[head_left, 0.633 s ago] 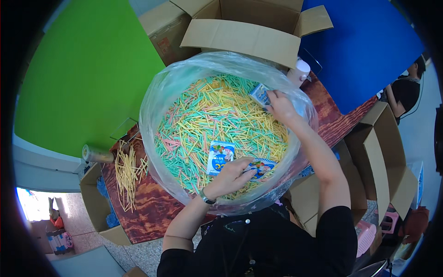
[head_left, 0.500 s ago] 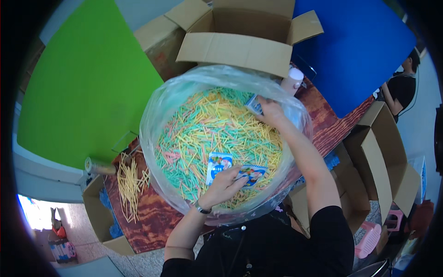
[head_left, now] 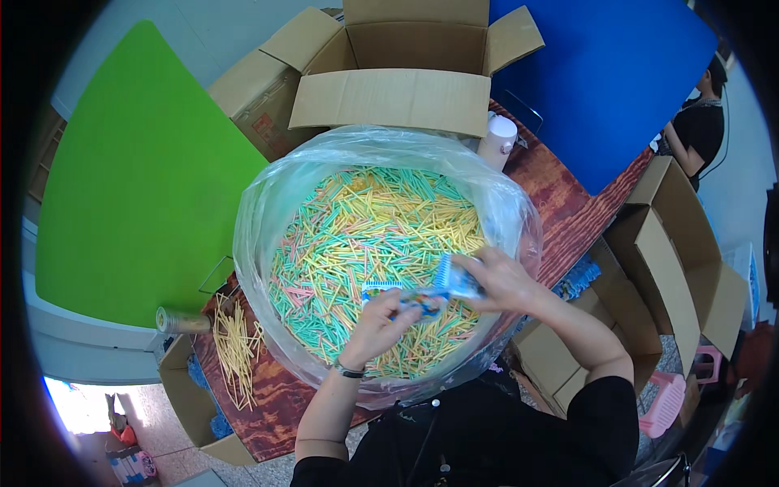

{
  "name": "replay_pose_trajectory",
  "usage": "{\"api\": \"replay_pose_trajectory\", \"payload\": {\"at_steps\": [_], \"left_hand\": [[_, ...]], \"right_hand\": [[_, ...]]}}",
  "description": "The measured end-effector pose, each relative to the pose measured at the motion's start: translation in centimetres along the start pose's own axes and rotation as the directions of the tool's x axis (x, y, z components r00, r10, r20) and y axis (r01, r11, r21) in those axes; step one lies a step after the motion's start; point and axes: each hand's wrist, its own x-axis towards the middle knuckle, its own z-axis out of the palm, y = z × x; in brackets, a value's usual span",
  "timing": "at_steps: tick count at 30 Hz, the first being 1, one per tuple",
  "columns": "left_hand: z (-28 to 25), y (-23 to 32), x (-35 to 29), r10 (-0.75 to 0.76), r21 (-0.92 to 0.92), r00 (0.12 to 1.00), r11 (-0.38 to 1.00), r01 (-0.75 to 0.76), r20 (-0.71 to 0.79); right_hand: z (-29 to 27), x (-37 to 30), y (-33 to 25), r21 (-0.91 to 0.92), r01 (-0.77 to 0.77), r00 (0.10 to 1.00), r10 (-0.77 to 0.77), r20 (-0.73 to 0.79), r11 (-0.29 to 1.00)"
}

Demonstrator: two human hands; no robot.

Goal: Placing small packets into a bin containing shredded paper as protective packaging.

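Note:
A large clear plastic bag [head_left: 258,215] stands opened wide, full of thin sticks [head_left: 357,243] in yellow, green and pink. Over the near part of the pile, my left hand [head_left: 377,326] pinches a small blue printed packet [head_left: 426,303]. Another blue-and-white packet [head_left: 380,287] shows just behind the left fingers, partly hidden by them. From the right my right hand [head_left: 505,281] grips a blue-and-white packet [head_left: 461,282], somewhat blurred. Its near edge overlaps the packet in my left hand; whether the two touch I cannot tell.
An open cardboard box [head_left: 389,101] stands behind the bag, beside a pale pink bottle [head_left: 497,144]. Loose yellow sticks [head_left: 235,349] lie on the red-brown table [head_left: 280,414] at left. More open boxes [head_left: 665,260] stand at right. A person [head_left: 698,130] is at far right.
My right hand has come back from the bag's far right side toward my left hand, bringing its packet. My left hand stays near the same place, its packet lifted slightly.

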Motion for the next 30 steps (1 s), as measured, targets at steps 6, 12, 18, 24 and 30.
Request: {"api": "replay_pose_trajectory", "payload": {"at_steps": [6,12,18,24,30], "left_hand": [[6.0,-3.3,0.7,0.135,0.485,0.974,0.849,-0.21,0.184],[9.0,-3.8,2.8,0.054,0.675,0.972,0.71,-0.199,0.23],[6.6,-2.7,3.4,0.014,0.627,0.982,0.768,-0.132,0.189],[3.0,-0.9,7.3,-0.008,0.18,0.999,0.984,0.002,0.036],[-2.0,-3.4,10.5,-0.02,-0.871,0.985,0.471,-0.142,-0.171]], "right_hand": [[-5.9,-6.6,2.3,0.27,-0.428,0.82,0.496,-0.285,0.863],[1.3,-10.2,14.2,0.007,-0.642,0.716,0.603,-0.353,0.767],[-0.9,-4.7,13.6,0.085,-0.424,0.775,0.41,-0.481,0.902],[-4.3,6.2,5.5,-0.107,-0.302,0.855,0.219,-0.47,0.947],[0.1,7.6,3.0,0.13,0.15,0.953,-0.108,-0.284,0.98]]}}
